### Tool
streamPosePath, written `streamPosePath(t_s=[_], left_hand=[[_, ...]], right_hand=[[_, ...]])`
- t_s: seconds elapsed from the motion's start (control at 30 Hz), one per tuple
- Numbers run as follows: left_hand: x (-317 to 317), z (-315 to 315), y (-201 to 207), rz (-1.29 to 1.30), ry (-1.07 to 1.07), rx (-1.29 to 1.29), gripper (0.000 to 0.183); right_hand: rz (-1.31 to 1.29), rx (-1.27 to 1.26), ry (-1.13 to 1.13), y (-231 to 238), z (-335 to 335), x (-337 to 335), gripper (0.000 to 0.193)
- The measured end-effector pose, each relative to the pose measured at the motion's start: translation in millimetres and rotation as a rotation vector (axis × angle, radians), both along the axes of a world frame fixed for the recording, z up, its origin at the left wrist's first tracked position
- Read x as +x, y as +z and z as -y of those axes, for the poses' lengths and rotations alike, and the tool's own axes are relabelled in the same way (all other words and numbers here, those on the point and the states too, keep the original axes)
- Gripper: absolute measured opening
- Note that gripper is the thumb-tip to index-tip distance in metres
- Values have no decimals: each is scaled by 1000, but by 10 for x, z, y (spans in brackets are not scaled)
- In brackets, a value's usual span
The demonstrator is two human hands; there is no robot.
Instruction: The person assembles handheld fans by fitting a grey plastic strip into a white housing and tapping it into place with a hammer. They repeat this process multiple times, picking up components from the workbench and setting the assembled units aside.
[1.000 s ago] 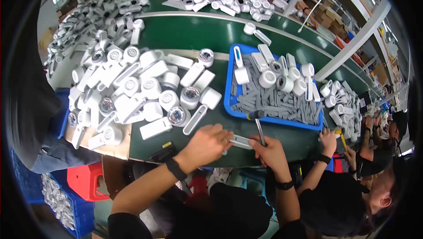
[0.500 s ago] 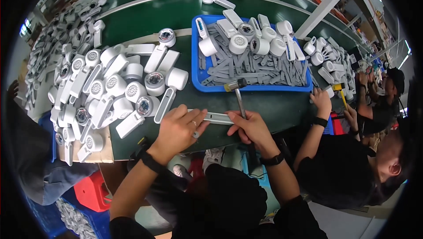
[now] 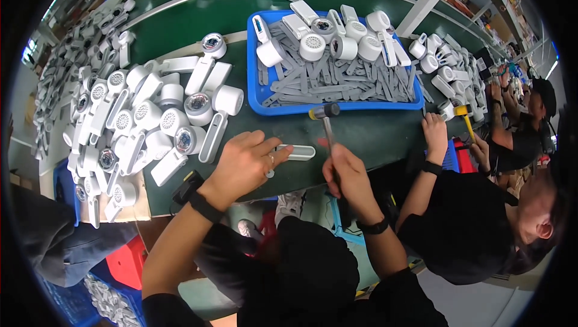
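Observation:
My left hand [image 3: 245, 161] is closed over a white handheld fan part on the green table. Its long rounded handle [image 3: 302, 153] sticks out to the right of the fingers; the rest is hidden beneath the hand. My right hand [image 3: 351, 176] grips a small hammer [image 3: 326, 112] by the shaft. The hammer's head, dark with a yellowish face, points up and stands apart from the handle, near the front of the blue tray. A gap separates my right fingers from the handle's tip.
A blue tray [image 3: 259, 103] holds grey strips [image 3: 361, 83] with several white fans [image 3: 312, 47] on top. More fans [image 3: 147, 115] are heaped on cardboard at left. At right, a co-worker's hand [image 3: 435, 137] is near a yellow-headed hammer [image 3: 462, 110]. A red stool [image 3: 126, 264] stands below left.
My right hand has let go of the handle's end and drawn back to the right, keeping the hammer. My left hand stays on the fan part. The whole view has shifted slightly.

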State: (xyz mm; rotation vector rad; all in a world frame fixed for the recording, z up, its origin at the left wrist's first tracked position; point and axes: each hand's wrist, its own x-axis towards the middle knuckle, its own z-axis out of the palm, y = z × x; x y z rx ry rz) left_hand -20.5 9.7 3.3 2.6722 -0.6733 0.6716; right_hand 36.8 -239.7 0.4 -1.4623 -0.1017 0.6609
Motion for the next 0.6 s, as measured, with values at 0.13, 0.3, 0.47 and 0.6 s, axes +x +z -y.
streamPosePath(t_s=[0.13, 0.3, 0.47, 0.6], left_hand=[[21, -8, 41, 5, -26, 4, 36], [23, -17, 15, 13, -13, 25, 36], [27, -12, -8, 17, -15, 1, 36], [41, 2, 14, 23, -8, 5, 35]], right_hand=[[-8, -44, 180, 276, 371, -167, 43], [66, -171, 173, 475, 363, -344, 42], [157, -316, 224, 324, 285, -370, 42], [230, -248, 167, 383, 290, -441, 42]])
